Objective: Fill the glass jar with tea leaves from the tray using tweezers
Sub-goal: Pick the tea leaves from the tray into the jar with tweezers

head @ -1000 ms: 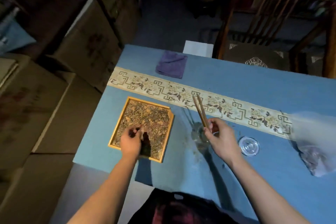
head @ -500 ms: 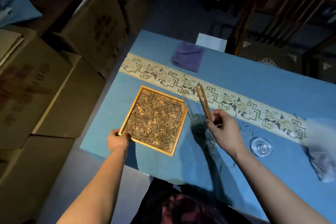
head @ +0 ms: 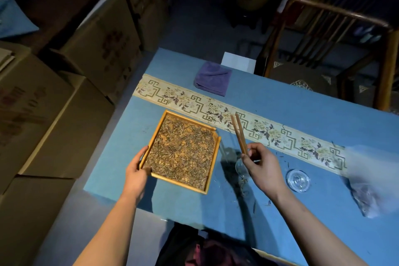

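Over the last second the left hand [head: 136, 176] has left the middle of the leaf bed and moved to the near-left corner of the wooden tray [head: 212, 158]. It now grips that corner, thumb on the left rim and fingers curled under the near edge. The tray has also turned slightly on the blue table [head: 280, 110]. Judged from this, the tray is being steadied or repositioned for picking, and no transfer is under way. The tea leaves [head: 182, 151] cover the tray floor in an even layer. To the right, the right hand [head: 262, 168] pinches the lower end of the bamboo tweezers [head: 239, 134], fingers curled round them, tips pointing up and away, close together and carrying nothing. The glass jar [head: 240, 167] sits directly under this hand, mostly hidden; its fill level cannot be judged. The glass lid [head: 298, 180] lies further right, apart from the jar.
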